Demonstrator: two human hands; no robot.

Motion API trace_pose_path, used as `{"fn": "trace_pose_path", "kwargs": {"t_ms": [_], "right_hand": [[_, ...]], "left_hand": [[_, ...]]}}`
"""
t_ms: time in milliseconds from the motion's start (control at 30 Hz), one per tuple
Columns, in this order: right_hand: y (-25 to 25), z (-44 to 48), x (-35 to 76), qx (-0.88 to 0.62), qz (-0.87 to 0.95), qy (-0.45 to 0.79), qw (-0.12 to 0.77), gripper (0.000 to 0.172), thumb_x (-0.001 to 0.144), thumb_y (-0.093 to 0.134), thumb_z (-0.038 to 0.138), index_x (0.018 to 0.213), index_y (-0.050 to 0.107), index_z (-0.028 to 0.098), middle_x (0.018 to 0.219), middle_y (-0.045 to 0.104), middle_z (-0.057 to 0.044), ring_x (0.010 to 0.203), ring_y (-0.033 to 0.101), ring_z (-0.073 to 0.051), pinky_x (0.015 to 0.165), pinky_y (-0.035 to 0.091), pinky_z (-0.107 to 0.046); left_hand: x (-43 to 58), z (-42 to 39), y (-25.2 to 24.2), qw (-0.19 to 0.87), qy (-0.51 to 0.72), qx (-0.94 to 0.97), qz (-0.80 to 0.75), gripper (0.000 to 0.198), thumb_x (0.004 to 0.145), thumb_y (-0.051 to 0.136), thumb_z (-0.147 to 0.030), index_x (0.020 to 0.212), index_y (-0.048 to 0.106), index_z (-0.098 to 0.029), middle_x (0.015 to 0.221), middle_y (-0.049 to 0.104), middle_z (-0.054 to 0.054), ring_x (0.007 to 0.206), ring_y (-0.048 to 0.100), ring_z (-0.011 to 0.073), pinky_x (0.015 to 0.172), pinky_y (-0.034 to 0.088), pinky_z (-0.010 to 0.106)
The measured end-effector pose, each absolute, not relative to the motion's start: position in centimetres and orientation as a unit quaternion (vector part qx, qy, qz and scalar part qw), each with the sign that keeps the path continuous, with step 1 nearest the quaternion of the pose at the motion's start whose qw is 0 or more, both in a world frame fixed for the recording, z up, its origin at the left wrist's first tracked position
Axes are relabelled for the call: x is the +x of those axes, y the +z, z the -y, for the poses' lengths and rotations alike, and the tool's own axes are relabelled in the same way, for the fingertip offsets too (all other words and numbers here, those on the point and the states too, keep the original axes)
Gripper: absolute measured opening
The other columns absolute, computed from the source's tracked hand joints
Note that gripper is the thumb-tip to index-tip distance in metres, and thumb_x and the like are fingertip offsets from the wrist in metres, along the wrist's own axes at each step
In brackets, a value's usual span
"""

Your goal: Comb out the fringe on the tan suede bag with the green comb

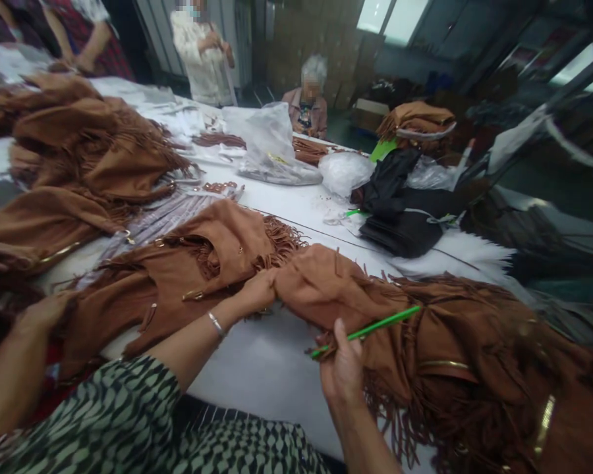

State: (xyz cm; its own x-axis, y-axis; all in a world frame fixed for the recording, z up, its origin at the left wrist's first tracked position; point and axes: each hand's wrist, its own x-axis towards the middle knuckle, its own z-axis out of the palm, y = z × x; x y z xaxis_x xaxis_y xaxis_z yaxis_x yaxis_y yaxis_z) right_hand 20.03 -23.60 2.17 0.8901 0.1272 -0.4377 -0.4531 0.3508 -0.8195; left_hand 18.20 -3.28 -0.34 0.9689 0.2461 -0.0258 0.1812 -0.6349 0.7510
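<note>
The right hand [344,372] is curled around a thin green stick [385,322], with the thumb pressing near one end of it. Thin brown strips [327,342] poke out beside that thumb; I can't tell if the fingers pinch them too. The left hand [259,289] has its fingers bent tight on the edge of a soft brown cloth [316,283]. The fingertips are tucked out of sight. The cloth goes from the left fingers across to just past the right thumb, and the stick's far end points over it.

To do this well, I think the left fingers should hold the cloth firmly but not tug, because it looks floppy and could bunch up. The right fingers should keep the stick low and steady, so its tip doesn't snag the cloth.

Just left of the left fingers is another brown piece [172,283], and farther left is a co-worker's hand [44,313]. To the right of the right fingers is a big brown heap [474,355] with gold strips. The white table [271,355] is under it all. Past the right fingers sits a black stack [400,230], and past the left ones, a clear plastic bag [267,141].
</note>
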Motion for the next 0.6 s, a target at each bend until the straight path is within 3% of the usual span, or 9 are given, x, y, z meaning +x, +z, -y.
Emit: {"fn": "trace_pose_path", "kwargs": {"t_ms": [33, 167, 233, 367, 467, 600], "right_hand": [[-0.4, 24.3, 18.8, -0.559, -0.184, 0.205, 0.782, 0.047, 0.062, 0.077, 0.043, 0.096, 0.054, 0.019, 0.067, 0.061, 0.006, 0.046, 0.053, -0.01, 0.039, 0.041, -0.02], [-8.5, 29.2, 15.0, -0.678, -0.23, 0.305, 0.629, 0.057, 0.053, 0.075, 0.059, 0.081, 0.052, 0.016, 0.053, 0.056, 0.004, 0.042, 0.051, -0.013, 0.033, 0.032, -0.019], [-10.4, 32.6, 14.1, -0.727, -0.215, 0.311, 0.573, 0.061, 0.053, 0.07, 0.066, 0.084, 0.055, 0.016, 0.049, 0.053, 0.005, 0.04, 0.049, -0.013, 0.033, 0.03, -0.02], [-11.3, 38.6, 14.8, -0.801, -0.188, 0.279, 0.496, 0.06, 0.055, 0.064, 0.072, 0.076, 0.06, 0.016, 0.053, 0.056, 0.002, 0.051, 0.053, -0.015, 0.047, 0.043, -0.024], [-10.4, 41.2, 16.8, -0.813, -0.203, 0.301, 0.455, 0.064, 0.055, 0.055, 0.08, 0.067, 0.058, 0.017, 0.054, 0.058, -0.002, 0.054, 0.056, -0.018, 0.052, 0.047, -0.028], [-7.9, 41.8, 20.4, -0.847, -0.146, 0.292, 0.42, 0.065, 0.066, 0.048, 0.076, 0.087, 0.063, 0.017, 0.072, 0.067, -0.006, 0.075, 0.063, -0.023, 0.061, 0.049, -0.03]], "left_hand": [[16.7, 2.8, -1.8, 0.31, -0.057, 0.94, -0.13, 0.034, 0.075, 0.045, -0.011, 0.105, 0.059, -0.018, 0.109, 0.062, 0.01, 0.108, 0.053, 0.0246, 0.092, 0.043, 0.041], [10.8, 2.4, -4.4, 0.168, -0.225, 0.955, -0.101, 0.038, 0.07, 0.044, -0.002, 0.101, 0.062, -0.016, 0.104, 0.064, 0.013, 0.105, 0.054, 0.0279, 0.088, 0.044, 0.043], [10.0, 2.8, -3.6, 0.148, -0.202, 0.961, -0.119, 0.04, 0.075, 0.042, -0.003, 0.109, 0.059, -0.016, 0.106, 0.063, 0.011, 0.105, 0.054, 0.0248, 0.089, 0.044, 0.038], [14.1, 5.3, -1.6, 0.203, -0.037, 0.964, -0.169, 0.035, 0.086, 0.042, -0.018, 0.12, 0.051, -0.016, 0.113, 0.059, 0.01, 0.11, 0.051, 0.0204, 0.095, 0.042, 0.034], [20.0, 8.2, -2.0, 0.223, 0.018, 0.966, -0.129, 0.043, 0.087, 0.047, -0.033, 0.127, 0.044, -0.017, 0.128, 0.05, 0.011, 0.123, 0.04, 0.0254, 0.103, 0.036, 0.042], [27.4, 11.3, -5.5, 0.219, -0.003, 0.971, -0.097, 0.073, 0.079, 0.053, -0.057, 0.14, 0.028, -0.025, 0.147, 0.028, 0.01, 0.136, 0.015, 0.0365, 0.105, 0.023, 0.059]]}}
